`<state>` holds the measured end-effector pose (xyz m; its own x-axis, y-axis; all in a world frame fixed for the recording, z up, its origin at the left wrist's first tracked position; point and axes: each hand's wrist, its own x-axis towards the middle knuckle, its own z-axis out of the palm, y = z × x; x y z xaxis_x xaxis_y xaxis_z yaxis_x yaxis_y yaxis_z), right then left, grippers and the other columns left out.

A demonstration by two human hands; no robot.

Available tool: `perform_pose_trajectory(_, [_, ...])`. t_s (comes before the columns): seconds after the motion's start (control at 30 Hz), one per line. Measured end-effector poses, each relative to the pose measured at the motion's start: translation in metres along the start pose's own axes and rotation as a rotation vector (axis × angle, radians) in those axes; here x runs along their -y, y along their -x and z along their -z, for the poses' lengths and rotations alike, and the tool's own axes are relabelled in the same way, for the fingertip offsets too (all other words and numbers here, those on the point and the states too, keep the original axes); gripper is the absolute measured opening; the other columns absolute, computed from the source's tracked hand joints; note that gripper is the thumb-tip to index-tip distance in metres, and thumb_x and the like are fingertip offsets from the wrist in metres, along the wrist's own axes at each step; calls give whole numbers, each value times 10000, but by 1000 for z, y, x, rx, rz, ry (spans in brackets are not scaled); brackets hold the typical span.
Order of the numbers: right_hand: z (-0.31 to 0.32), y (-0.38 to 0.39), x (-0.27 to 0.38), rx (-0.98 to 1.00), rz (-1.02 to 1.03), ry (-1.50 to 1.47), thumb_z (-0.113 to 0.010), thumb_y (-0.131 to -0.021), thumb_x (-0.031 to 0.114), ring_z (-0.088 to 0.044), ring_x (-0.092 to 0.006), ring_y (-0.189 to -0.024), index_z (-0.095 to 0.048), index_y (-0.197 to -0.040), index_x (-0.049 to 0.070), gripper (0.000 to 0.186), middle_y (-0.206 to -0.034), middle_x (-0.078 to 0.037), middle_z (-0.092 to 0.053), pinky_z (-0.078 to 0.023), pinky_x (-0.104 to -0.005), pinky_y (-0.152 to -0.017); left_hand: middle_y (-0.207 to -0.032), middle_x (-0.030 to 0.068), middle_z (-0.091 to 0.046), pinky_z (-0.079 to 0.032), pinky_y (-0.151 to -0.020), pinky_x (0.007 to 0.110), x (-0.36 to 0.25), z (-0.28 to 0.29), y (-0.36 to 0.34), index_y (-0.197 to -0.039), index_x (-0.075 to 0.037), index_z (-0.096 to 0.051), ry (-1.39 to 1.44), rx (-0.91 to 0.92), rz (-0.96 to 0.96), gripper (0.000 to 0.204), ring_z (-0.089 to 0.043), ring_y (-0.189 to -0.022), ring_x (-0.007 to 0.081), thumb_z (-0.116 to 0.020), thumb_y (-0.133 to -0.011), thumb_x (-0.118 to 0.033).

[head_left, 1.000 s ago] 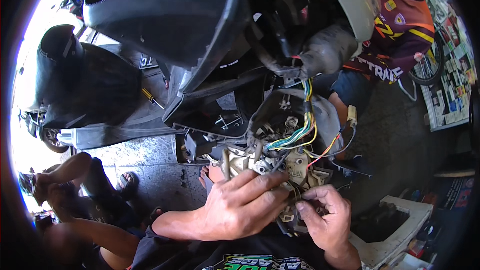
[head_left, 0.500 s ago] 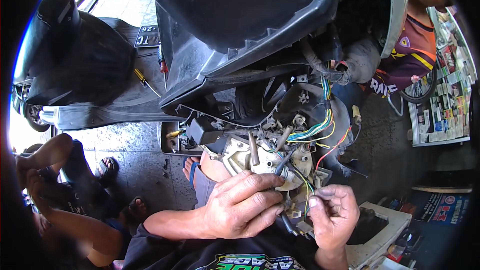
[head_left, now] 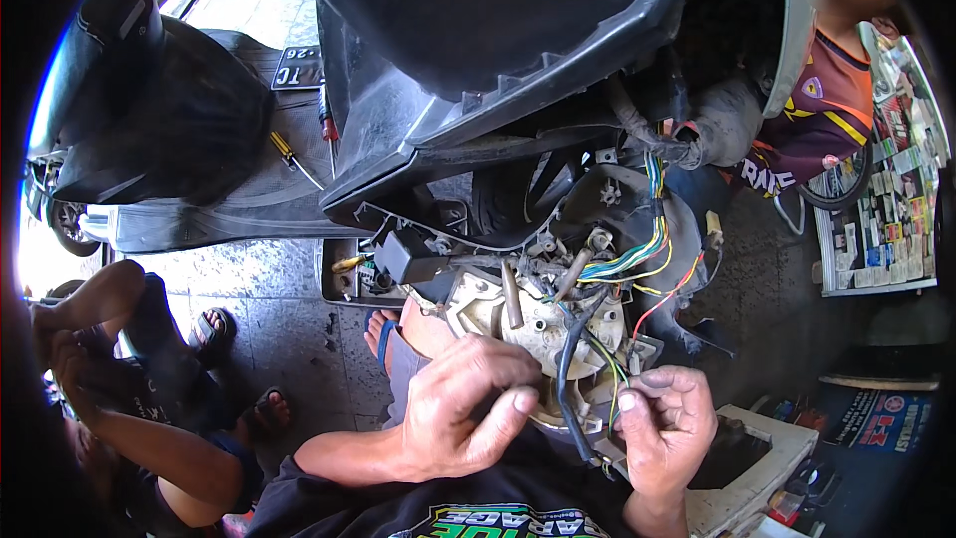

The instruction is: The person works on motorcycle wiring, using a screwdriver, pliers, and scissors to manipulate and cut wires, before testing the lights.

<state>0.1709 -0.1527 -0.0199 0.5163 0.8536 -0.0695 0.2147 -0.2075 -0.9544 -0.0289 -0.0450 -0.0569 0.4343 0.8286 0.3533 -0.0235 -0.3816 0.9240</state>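
My left hand hovers left of a black sleeved cable, its fingers loosely curled and its thumb apart, with nothing seen in it. Between thumb and forefinger, my right hand pinches thin green and yellow wires; their ends are partly hidden by the fingers. Just beyond both hands lies a white plastic housing with sockets, like the back of an instrument panel. From it a bundle of coloured wires runs up into the scooter's front. A red wire arcs at its right.
Black scooter bodywork spans the far side. A yellow-handled screwdriver and a red-handled screwdriver lie on the scooter. One person sits at the left; another person is at the far right. A white frame stands right of my right hand.
My left hand has let go of the black cable and drawn back slightly to the left, its thumb now showing. The right hand keeps its pinch on the wires.
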Motion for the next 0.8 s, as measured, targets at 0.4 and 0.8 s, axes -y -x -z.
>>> perform_pose_trajectory(0.4, [0, -4, 5, -15, 69, 0, -718, -915, -63, -662, -53, -732, -588, -1110, -31, 236, -893, -94, -744, -498, -188, -607, -941, 146, -751, -556, -763, 356, 0, 17, -11, -924, 14, -735, -72, 142, 19, 164, -729, -838, 266, -636, -971, -109])
perform_pose_trajectory(0.8, [-3, -5, 1, 18, 341, 186, -812, -852, -30, -604, -36, -571, -675, -1057, 11, 249, -816, -58, -743, -419, -201, -471, -933, 134, -763, -577, -816, 336, -12, 22, -41, -1164, 50, -708, 128, 367, 446, 245, -728, -863, 173, -631, -998, -113])
